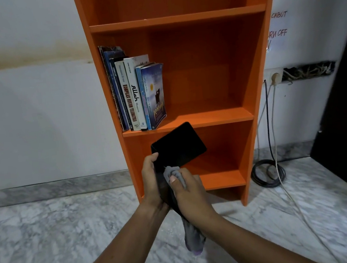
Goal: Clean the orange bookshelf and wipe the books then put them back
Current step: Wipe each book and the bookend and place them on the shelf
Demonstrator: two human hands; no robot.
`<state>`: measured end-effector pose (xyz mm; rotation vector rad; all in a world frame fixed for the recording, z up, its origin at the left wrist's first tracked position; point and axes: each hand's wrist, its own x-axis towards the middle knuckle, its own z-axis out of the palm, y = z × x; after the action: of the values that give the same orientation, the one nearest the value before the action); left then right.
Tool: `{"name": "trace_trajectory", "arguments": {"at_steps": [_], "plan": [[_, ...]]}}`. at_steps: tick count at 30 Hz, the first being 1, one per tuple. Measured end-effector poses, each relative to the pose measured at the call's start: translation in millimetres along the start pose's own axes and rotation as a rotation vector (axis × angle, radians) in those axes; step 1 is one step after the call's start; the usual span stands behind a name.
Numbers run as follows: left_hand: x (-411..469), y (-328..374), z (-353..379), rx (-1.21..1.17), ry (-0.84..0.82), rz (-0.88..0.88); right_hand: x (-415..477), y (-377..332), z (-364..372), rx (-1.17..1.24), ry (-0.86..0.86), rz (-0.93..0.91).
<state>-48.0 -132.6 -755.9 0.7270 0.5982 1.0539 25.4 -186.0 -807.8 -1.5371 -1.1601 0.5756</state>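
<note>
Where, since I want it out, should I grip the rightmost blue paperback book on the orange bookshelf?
Pinch the blue paperback book at its top, coming from the right: that side faces bare orange bookshelf, while its left presses against other books.

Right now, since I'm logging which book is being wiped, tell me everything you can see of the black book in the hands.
The black book has a plain dark cover with rounded corners and no visible title. It is held tilted in front of the orange bookshelf, resting on no shelf. The left hand grips its left edge; the right hand presses a grey cloth against its lower part.
</note>
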Motion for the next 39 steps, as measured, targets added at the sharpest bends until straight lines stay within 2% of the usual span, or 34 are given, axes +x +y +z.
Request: {"name": "trace_trajectory", "arguments": {"at_steps": [5,9,14,17,20,23,26,29,31,33,35,37,39], "plan": [[10,13,-5,-0.008,0.036,0.078,-11,-18,-1,-0.001,-0.079,-0.109],[3,19,5,0.088,0.004,-0.031,2,-26,-9,0.080,-0.088,-0.193],[-19,9,23,0.143,-0.144,-0.111,25,-33,-31,0.022,0.148,-0.257],[-24,7,27,0.164,-0.196,-0.132,33,-29,-44,-0.144,0.259,-0.329],[-22,11,23,0.231,-0.241,-0.164,36,-29,-53,-0.410,0.383,-0.400],[-17,13,20,0.227,-0.240,-0.178,41,-28,-59,-0.582,0.442,-0.479],[-9,17,17,0.237,-0.162,-0.210,53,-23,-70,-0.545,0.527,-0.404],[-2,19,6,0.267,-0.053,-0.186,64,-9,-83,-0.403,0.548,-0.228],[-2,20,-1,0.253,-0.068,-0.213,62,-5,-87,-0.329,0.553,-0.149],[-1,21,-6,0.222,-0.095,-0.270,57,-11,-86,-0.269,0.623,-0.246],[0,21,-7,0.188,-0.096,-0.311,52,-23,-79,-0.271,0.622,-0.440],[-1,21,-4,0.137,-0.134,-0.351,53,-28,-73,-0.408,0.532,-0.563],[-5,22,2,0.086,-0.194,-0.352,54,-19,-69,-0.617,0.481,-0.592]]}}
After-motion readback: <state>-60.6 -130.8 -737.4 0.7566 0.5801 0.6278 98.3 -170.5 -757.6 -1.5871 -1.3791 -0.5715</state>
